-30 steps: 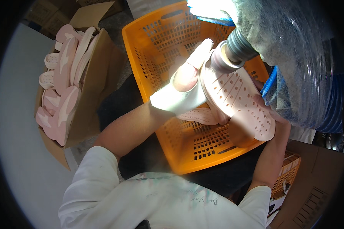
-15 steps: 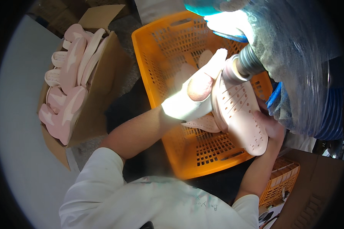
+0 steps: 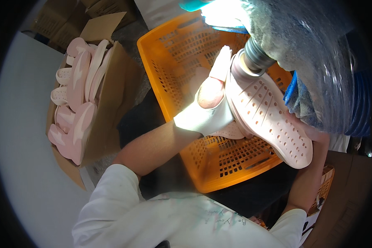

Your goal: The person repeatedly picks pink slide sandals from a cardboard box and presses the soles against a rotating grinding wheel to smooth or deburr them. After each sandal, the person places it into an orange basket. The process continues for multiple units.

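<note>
Pink perforated sole (image 3: 273,120) is held over the orange basket (image 3: 235,177), its upper end at the ribbed grey spindle (image 3: 257,56). Its left edge is gripped by the left hand (image 3: 213,91), seemingly to keep that end steady. Its lower end is backed by the right hand (image 3: 317,133), apparently for support; whether those fingers are closed cannot be told. Pink pieces (image 3: 79,80) are packed closely in 1 open carton (image 3: 113,87) at left, presumably to save room.
</note>
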Tool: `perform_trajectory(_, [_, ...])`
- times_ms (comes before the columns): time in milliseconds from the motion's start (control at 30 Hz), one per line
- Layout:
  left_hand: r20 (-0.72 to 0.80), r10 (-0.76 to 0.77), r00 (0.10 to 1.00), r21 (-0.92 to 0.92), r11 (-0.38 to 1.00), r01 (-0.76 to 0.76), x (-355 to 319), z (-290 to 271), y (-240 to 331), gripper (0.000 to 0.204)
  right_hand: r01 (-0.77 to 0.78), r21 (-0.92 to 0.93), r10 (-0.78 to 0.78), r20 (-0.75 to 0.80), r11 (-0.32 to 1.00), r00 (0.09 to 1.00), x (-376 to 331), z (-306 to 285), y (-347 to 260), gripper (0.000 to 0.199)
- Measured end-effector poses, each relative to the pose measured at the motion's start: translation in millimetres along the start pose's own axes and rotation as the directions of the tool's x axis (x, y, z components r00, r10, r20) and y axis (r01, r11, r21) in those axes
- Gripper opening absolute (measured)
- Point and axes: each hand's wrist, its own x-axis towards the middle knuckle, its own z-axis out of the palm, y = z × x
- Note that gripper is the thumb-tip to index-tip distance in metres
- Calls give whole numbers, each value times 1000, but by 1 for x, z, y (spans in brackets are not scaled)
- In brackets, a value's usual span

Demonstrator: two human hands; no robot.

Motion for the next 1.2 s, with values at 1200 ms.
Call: perform_trajectory(1200, [-305, 262, 916, 210, 956, -203, -28, -30, -3, 31, 114, 946, -626, -288, -302, 724, 87, 151, 33, 37])
